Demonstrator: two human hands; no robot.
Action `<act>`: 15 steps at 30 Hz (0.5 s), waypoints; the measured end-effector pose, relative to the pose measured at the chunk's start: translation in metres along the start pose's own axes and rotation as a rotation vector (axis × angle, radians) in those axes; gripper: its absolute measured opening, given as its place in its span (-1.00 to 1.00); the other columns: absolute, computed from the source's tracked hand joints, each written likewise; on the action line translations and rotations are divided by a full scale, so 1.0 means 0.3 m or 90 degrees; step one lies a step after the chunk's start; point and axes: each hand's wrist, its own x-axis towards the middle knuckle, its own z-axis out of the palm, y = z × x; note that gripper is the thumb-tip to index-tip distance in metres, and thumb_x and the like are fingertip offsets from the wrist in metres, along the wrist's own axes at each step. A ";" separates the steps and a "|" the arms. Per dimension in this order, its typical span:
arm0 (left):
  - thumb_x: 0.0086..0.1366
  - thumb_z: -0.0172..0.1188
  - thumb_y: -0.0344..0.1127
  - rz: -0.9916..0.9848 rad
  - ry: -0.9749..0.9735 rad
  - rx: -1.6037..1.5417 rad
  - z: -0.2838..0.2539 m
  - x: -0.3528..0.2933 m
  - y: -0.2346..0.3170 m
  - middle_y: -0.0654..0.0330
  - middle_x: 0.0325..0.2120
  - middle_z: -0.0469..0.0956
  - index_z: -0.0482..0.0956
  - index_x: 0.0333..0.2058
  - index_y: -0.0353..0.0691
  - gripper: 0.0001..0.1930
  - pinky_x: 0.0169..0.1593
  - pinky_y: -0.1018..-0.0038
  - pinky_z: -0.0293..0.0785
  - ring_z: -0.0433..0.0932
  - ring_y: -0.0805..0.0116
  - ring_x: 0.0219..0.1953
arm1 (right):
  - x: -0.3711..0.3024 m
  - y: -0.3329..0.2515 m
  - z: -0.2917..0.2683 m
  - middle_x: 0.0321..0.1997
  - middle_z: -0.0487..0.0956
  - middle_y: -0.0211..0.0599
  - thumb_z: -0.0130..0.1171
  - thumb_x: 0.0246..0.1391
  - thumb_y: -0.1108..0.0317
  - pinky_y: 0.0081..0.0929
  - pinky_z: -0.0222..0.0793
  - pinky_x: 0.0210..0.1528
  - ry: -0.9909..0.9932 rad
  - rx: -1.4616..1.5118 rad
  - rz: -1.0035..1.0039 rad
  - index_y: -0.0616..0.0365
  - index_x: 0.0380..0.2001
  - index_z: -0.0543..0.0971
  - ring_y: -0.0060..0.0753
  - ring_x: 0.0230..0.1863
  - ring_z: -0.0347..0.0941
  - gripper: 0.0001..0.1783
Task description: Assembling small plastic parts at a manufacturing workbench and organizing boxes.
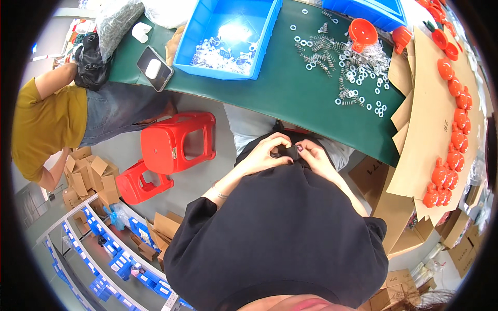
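In front of the person's lap, short of the near edge of the table (290,98), a small dark piece (286,152) sits between the two hands: the left hand (273,151) curls around it, the right hand (312,157) pinches at its right side. Its long axis and pointing are too small to tell. Beyond that edge, bare tabletop separates the blue bin (220,71) from loose springs (326,54) and white rings (358,78) toward the right edge.
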 end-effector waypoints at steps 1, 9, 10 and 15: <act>0.03 0.34 -0.29 0.012 -0.011 0.057 -0.001 0.004 0.036 0.24 -0.22 0.38 0.43 -0.31 -0.24 -0.69 -0.29 0.57 0.36 0.39 0.48 -0.30 | 0.001 -0.004 0.004 -0.34 0.38 -0.57 -0.03 0.22 0.30 -0.75 0.17 -0.22 0.008 0.035 -0.013 0.20 -0.24 0.44 -0.76 -0.31 0.24 -0.81; -0.19 0.39 -0.37 0.039 0.033 0.192 0.014 0.007 0.004 0.19 -0.30 0.41 0.40 -0.43 -0.26 -0.65 -0.24 0.46 0.41 0.46 0.33 -0.28 | 0.027 0.034 0.024 -0.27 0.39 -0.32 0.03 0.05 0.51 -0.66 0.24 -0.33 0.099 -0.230 -0.156 0.26 -0.45 0.35 -0.66 -0.37 0.27 -0.92; -0.19 0.39 -0.37 0.039 0.035 0.191 0.015 0.004 -0.002 0.19 -0.30 0.41 0.40 -0.43 -0.26 -0.65 -0.24 0.46 0.41 0.46 0.33 -0.28 | 0.023 0.015 0.028 -0.27 0.39 -0.32 0.03 0.05 0.51 -0.66 0.24 -0.33 0.097 -0.231 -0.156 0.26 -0.45 0.35 -0.66 -0.37 0.27 -0.92; -0.20 0.36 -0.35 0.073 0.058 0.233 0.017 -0.003 -0.016 0.22 -0.30 0.42 0.43 -0.43 -0.25 -0.67 -0.30 0.47 0.41 0.47 0.33 -0.35 | 0.006 -0.059 0.042 -0.23 0.43 -0.21 0.12 -0.09 0.55 -0.56 0.30 -0.44 0.092 -0.375 -0.260 0.25 -0.43 0.35 -0.49 -0.48 0.33 -0.85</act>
